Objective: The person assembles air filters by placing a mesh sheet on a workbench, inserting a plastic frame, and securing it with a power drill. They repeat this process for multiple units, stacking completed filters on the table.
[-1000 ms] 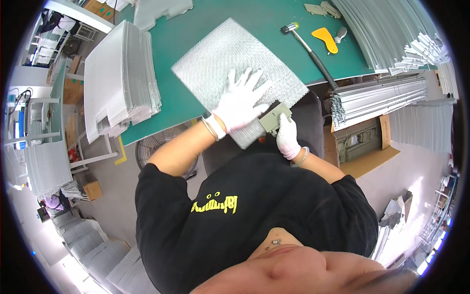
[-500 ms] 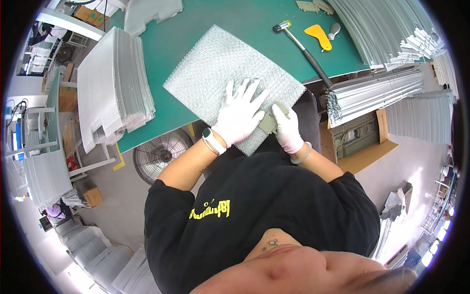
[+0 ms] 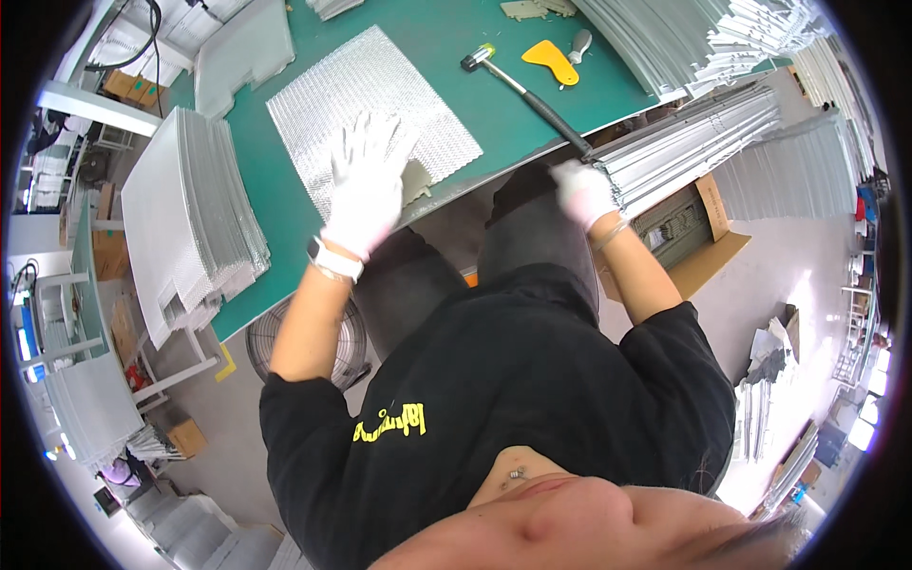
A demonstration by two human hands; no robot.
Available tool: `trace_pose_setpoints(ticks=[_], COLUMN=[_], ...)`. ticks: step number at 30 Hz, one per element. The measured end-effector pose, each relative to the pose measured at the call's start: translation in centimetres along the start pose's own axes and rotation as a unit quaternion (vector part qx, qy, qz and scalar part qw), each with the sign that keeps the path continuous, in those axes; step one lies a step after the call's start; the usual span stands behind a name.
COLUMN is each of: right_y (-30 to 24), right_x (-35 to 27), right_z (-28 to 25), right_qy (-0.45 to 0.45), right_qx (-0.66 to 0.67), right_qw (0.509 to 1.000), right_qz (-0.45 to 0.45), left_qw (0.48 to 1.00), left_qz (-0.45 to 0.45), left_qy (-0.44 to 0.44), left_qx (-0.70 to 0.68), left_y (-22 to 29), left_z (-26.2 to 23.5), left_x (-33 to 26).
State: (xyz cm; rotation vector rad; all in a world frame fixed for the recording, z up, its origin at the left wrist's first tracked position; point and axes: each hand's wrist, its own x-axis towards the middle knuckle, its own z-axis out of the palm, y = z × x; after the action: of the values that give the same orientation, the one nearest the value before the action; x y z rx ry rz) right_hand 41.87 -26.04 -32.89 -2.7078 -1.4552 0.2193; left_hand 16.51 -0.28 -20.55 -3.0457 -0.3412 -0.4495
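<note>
- Hands both in white gloves. Left hand [image 3: 366,180] lies flat, fingers spread wide, palm down on the silver textured sheet [image 3: 370,104]; it grips nothing.
- Watch [image 3: 334,258] with a white band on the left wrist, just below the glove cuff.
- Small grey-green block [image 3: 415,180] sits just beside the left hand, at the sheet's near edge, touching or overlapping the sheet.
- Right hand [image 3: 581,190] is off the sheet, at the worktop's near edge, against the end of a bundle of long grey metal strips [image 3: 693,142]; blurred, so I cannot tell whether it is closed on them.
- Sheet lies flat on the green worktop [image 3: 446,38], one corner pointing away from the person.
- Hammer [image 3: 522,90] with a black handle lies on the worktop between sheet and strips, its handle end near the right hand.
- Yellow scraper [image 3: 553,59] lies beyond the hammer, well apart from both hands.
- Stack of silver sheets [image 3: 190,218] sits at the worktop's left end, well clear of the left hand.
- Round fan [image 3: 309,347] stands on the floor below the worktop edge.
</note>
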Motion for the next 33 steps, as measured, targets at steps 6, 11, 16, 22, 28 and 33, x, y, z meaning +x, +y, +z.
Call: trace_pose_setpoints(ticks=[6,11,16,22,28,33], right_y=[10.3,9.6,13.7,13.3,-8.4,-14.9], right_x=[-0.5,-0.6,-0.5,-1.3,-4.8,-7.5], right_z=[0.8,-1.4,-0.8,-3.4,-11.6,-12.7], right_qy=[0.097,0.184,0.064,0.031,0.112,0.01], right_qx=[-0.045,-0.036,-0.009,-0.009,0.174,0.169], right_qw=[0.994,0.982,0.997,0.993,0.922,0.852], right_qz=[0.035,-0.01,0.046,-0.115,-0.329,-0.495], left_qw=[0.951,0.869,0.847,0.819,0.767,0.613], left_qz=[0.102,0.04,-0.005,-0.094,-0.133,-0.1], left_qy=[0.034,-0.07,-0.096,-0.114,0.02,0.038], left_qx=[-0.29,-0.489,-0.523,-0.555,-0.627,-0.783], left_y=[9.0,12.6,11.7,10.2,14.0,13.0], left_z=[0.9,6.9,7.9,6.8,11.5,4.4], left_x=[-5.0,-9.2,-10.6,-10.8,-8.2,-5.4])
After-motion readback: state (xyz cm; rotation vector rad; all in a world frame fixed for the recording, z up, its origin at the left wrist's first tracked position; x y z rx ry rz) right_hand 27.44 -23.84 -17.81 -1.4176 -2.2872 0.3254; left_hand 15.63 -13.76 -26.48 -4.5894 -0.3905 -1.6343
